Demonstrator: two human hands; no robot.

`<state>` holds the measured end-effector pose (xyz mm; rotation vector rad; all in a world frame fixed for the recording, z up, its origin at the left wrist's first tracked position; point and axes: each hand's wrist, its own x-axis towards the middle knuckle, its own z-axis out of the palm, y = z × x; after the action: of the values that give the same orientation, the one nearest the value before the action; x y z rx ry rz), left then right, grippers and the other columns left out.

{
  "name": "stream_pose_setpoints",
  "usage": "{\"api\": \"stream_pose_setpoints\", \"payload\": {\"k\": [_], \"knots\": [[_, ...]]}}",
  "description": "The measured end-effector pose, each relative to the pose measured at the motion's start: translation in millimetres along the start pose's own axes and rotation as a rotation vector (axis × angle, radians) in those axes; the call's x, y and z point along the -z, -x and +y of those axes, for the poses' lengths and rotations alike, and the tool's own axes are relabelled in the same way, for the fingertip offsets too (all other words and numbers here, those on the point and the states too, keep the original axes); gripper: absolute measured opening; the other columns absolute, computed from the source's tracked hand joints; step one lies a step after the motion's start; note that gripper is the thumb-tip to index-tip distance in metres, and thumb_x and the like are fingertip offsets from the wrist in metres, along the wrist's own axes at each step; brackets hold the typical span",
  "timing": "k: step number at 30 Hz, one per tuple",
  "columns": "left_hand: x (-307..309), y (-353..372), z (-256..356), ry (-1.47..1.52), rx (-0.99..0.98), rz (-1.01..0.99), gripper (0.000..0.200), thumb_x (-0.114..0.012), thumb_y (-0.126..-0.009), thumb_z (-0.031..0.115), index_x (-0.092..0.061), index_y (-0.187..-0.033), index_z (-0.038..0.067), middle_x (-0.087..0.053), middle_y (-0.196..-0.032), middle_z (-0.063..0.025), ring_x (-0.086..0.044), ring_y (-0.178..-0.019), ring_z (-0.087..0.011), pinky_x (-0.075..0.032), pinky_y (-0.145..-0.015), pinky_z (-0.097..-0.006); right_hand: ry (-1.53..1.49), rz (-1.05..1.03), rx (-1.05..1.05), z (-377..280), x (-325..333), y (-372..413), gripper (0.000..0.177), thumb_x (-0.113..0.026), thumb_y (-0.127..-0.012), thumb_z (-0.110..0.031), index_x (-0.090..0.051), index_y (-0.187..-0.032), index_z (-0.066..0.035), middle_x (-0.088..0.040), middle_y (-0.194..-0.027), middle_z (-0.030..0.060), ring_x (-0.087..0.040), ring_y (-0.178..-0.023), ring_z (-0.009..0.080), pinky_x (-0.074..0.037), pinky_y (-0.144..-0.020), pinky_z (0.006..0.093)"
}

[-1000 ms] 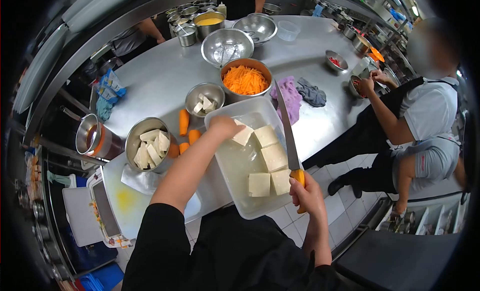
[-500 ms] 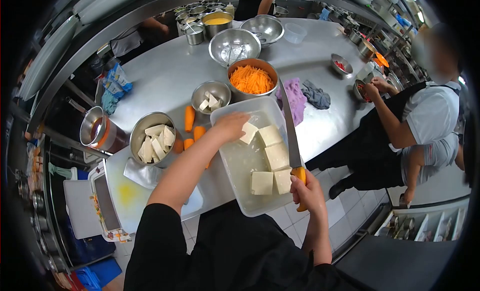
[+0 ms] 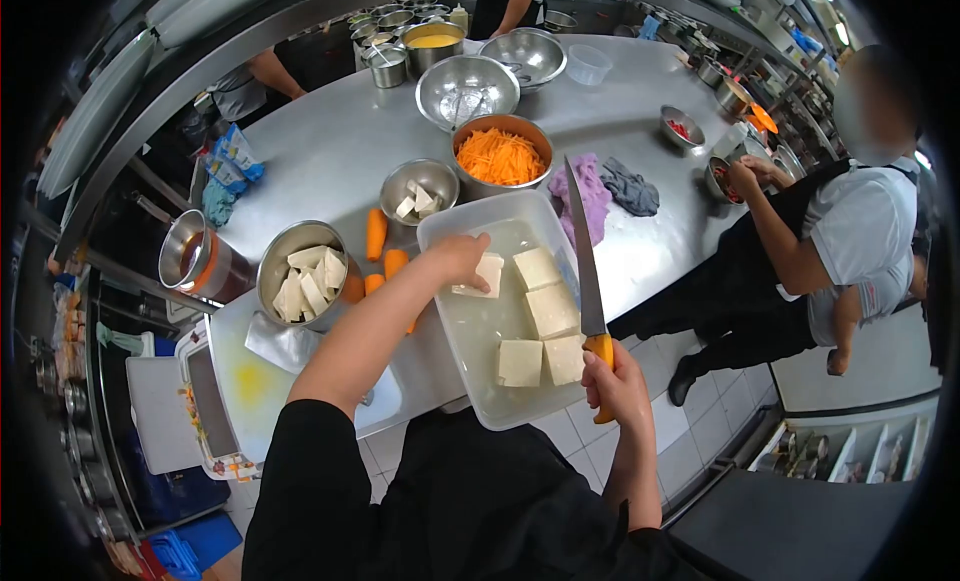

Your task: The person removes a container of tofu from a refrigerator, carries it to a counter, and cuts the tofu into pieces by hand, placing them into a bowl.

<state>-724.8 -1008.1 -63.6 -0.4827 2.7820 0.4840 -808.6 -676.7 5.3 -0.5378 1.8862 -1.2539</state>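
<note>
My left hand (image 3: 462, 261) reaches into a clear plastic tub (image 3: 462, 366) of cloudy water, its fingers closed on a white tofu block (image 3: 486, 278) near the tub's left side. Several more tofu blocks (image 3: 553, 311) lie to the right in the tub. My right hand (image 3: 617, 381) is wrapped round the yellow handle of a long knife (image 3: 588, 271), whose blade points away along the tub's right edge. Left of the tub are whole carrots (image 3: 376, 234) and a pot of cut white slices (image 3: 312, 286).
Behind the tub stand a pot of shredded carrot (image 3: 502, 157), a small bowl of white pieces (image 3: 421, 196) and a purple cloth (image 3: 592, 203). A cutting board (image 3: 235, 346) lies left. A co-worker (image 3: 840, 221) stands right, hands at a bowl.
My left hand has moved down and its fingers have closed on the tofu block, which has shifted slightly left. My right hand still holds the knife. Background people have moved a little.
</note>
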Motion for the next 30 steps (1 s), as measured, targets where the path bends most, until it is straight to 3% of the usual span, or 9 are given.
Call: {"api": "stream_pose_setpoints", "payload": {"k": [8, 14, 16, 17, 19, 20, 22, 26, 30], "knots": [[-14, 12, 15, -0.084, 0.020, -0.059, 0.066, -0.081, -0.069, 0.038, -0.054, -0.117, 0.002, -0.062, -0.109, -0.0178, -0.060, -0.102, -0.0344, -0.048, -0.087, -0.0420, -0.015, -0.051, 0.022, -3, -14, -10, 0.021, -0.056, -0.095, -0.021, -0.054, -0.099, -0.001, -0.058, -0.068, 0.0043, -0.054, -0.047, 0.0120, -0.045, -0.044, 0.0269], [-1, 34, 27, 0.251, 0.084, 0.103, 0.063, -0.080, -0.071, 0.034, -0.055, -0.119, 0.002, -0.062, -0.112, -0.0166, -0.062, -0.103, -0.0310, -0.049, -0.089, -0.0408, 0.000, -0.057, -0.007, -1, -10, -3, 0.022, -0.054, -0.096, -0.022, -0.053, -0.101, 0.000, -0.059, -0.069, 0.0054, -0.057, -0.049, 0.0126, -0.047, -0.044, 0.0273], [3, 44, 28, 0.689, 0.107, 0.244, 0.059, -0.077, -0.077, 0.029, -0.054, -0.124, 0.002, -0.062, -0.116, -0.0125, -0.062, -0.104, -0.0271, -0.049, -0.090, -0.0381, 0.015, -0.061, 0.004, -1, -6, 2, 0.027, -0.057, -0.095, -0.027, -0.054, -0.102, 0.000, -0.061, -0.070, 0.0054, -0.057, -0.048, 0.0120, -0.046, -0.045, 0.0266], [-2, 42, 26, 0.680, 0.097, 0.247, 0.059, -0.077, -0.077, 0.029, -0.054, -0.124, 0.002, -0.062, -0.116, -0.0125, -0.062, -0.104, -0.0271, -0.049, -0.090, -0.0381, 0.011, -0.053, 0.013, -1, -6, 4, 0.027, -0.057, -0.095, -0.027, -0.054, -0.102, 0.000, -0.061, -0.070, 0.0054, -0.057, -0.048, 0.0120, -0.046, -0.045, 0.0266], [-17, 35, 21, 1.342, -0.062, 0.317, 0.053, -0.073, -0.083, 0.026, -0.053, -0.128, 0.006, -0.062, -0.119, -0.0079, -0.061, -0.106, -0.0245, -0.048, -0.090, -0.0364, 0.045, -0.057, 0.015, -1, -8, 7, 0.030, -0.057, -0.095, -0.027, -0.053, -0.109, 0.000, -0.061, -0.070, 0.0054, -0.056, -0.049, 0.0120, -0.046, -0.045, 0.0266], [-19, 36, 23, 1.336, -0.070, 0.322, 0.053, -0.073, -0.083, 0.026, -0.053, -0.128, 0.006, -0.062, -0.119, -0.0079, -0.061, -0.106, -0.0245, -0.048, -0.090, -0.0364, 0.044, -0.053, 0.025, -4, -10, 9, 0.030, -0.057, -0.095, -0.027, -0.053, -0.109, 0.000, -0.061, -0.070, 0.0054, -0.056, -0.049, 0.0120, -0.046, -0.045, 0.0266], [-25, 37, 29, 1.939, -0.121, 0.327, 0.049, -0.069, -0.088, 0.036, -0.054, -0.127, 0.011, -0.062, -0.119, -0.0050, -0.060, -0.105, -0.0241, -0.049, -0.086, -0.0373, 0.057, -0.074, 0.051, -13, -14, 16, 0.035, -0.057, -0.094, -0.027, -0.051, -0.118, -0.001, -0.062, -0.071, 0.0057, -0.056, -0.049, 0.0117, -0.046, -0.045, 0.0269], [-24, 38, 47, 2.288, -0.048, 0.365, 0.055, -0.065, -0.086, 0.055, -0.055, -0.123, 0.016, -0.063, -0.112, -0.0053, -0.060, -0.101, -0.0234, -0.049, -0.081, -0.0365, 0.151, -0.150, 0.035, -26, -19, 24, 0.039, -0.055, -0.095, -0.026, -0.048, -0.124, -0.002, -0.061, -0.071, 0.0051, -0.056, -0.050, 0.0115, -0.047, -0.048, 0.0268], [-41, 22, 46, 2.448, -0.232, 0.304, 0.064, -0.058, -0.078, 0.071, -0.057, -0.115, 0.019, -0.063, -0.099, -0.0036, -0.059, -0.092, -0.0239, -0.048, -0.075, -0.0353, 0.221, -0.181, 0.049, -35, -23, 31, 0.039, -0.055, -0.096, -0.028, -0.048, -0.124, -0.002, -0.061, -0.071, 0.0050, -0.057, -0.052, 0.0124, -0.048, -0.052, 0.0284]]}}
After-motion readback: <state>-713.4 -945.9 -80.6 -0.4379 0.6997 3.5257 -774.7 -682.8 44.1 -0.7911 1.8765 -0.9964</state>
